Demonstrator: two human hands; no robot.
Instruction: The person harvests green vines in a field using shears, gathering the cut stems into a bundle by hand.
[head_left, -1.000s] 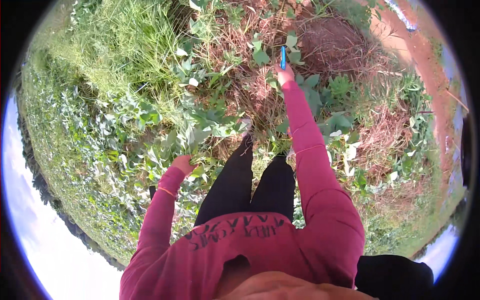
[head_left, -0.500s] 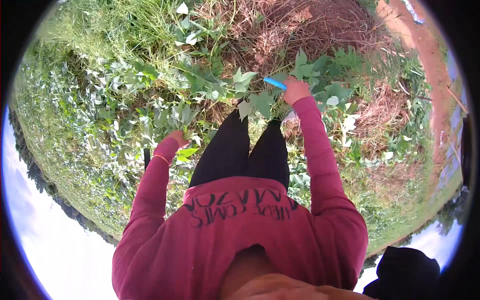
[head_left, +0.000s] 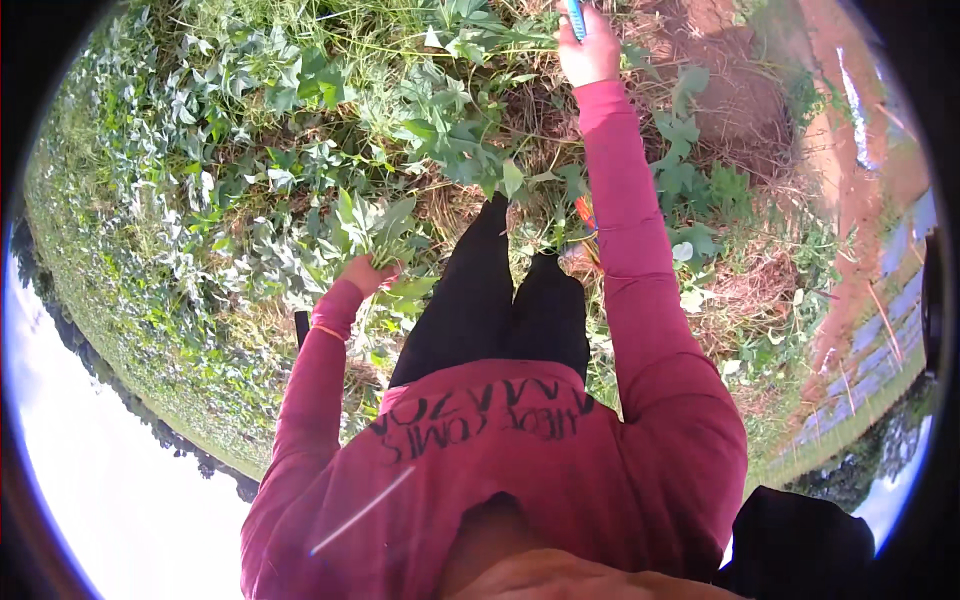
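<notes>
Blue tool (head_left: pixel 577 20), long axis forward

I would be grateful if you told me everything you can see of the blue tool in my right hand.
The blue tool is slim and bright blue, with lighter and darker marks that may be ridges; it looks like plastic. The right hand grips it, and it shows between the thumb and the fingers. It points away from the body, its far end leaning slightly left. It reaches the picture's top edge, so its tip is out of view, and I cannot tell whether it has a blade.
</notes>
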